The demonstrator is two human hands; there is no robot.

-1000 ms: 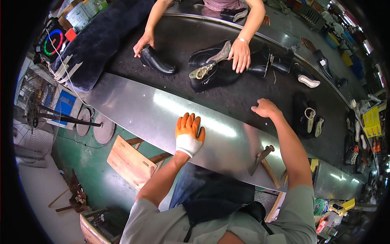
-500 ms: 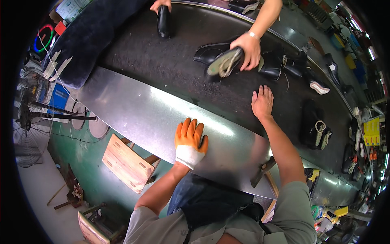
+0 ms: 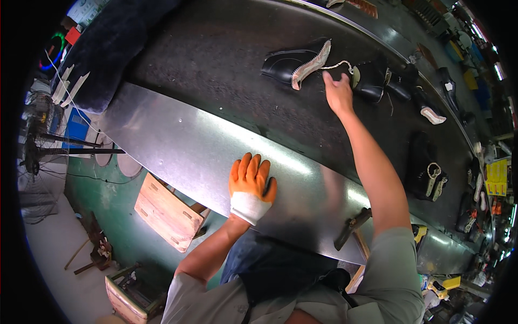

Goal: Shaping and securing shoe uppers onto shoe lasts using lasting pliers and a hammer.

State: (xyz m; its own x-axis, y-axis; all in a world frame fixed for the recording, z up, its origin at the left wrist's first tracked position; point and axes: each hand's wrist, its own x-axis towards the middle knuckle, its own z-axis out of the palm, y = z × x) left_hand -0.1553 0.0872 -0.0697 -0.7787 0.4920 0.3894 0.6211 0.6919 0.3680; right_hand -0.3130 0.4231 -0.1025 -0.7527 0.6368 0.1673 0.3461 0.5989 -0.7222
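My left hand (image 3: 251, 186), in a white glove with orange-coated palm and fingers, lies flat on the shiny metal sheet (image 3: 178, 137) with its fingers stretched out. My bare right hand (image 3: 339, 94) reaches forward over the dark work surface (image 3: 216, 70), thumb and fingers apart. Just beyond its fingertips runs a pale cord (image 3: 340, 63). This links a black shoe upper (image 3: 288, 62), with a pale stitched edge, to another black upper (image 3: 370, 81) on the right. Whether my fingertips touch the cord is hard to tell.
More black shoe pieces (image 3: 423, 173) lie along the right. Dark fleecy cloth (image 3: 116, 40) covers the far left end. A wooden stool (image 3: 168, 212) stands on the green floor beside the metal sheet's near edge, and a fan (image 3: 38, 154) stands further left.
My right hand has moved forward, up to the cord between the uppers. Another person's two hands, with the shoe pieces they held, have left the view. My left hand stays put.
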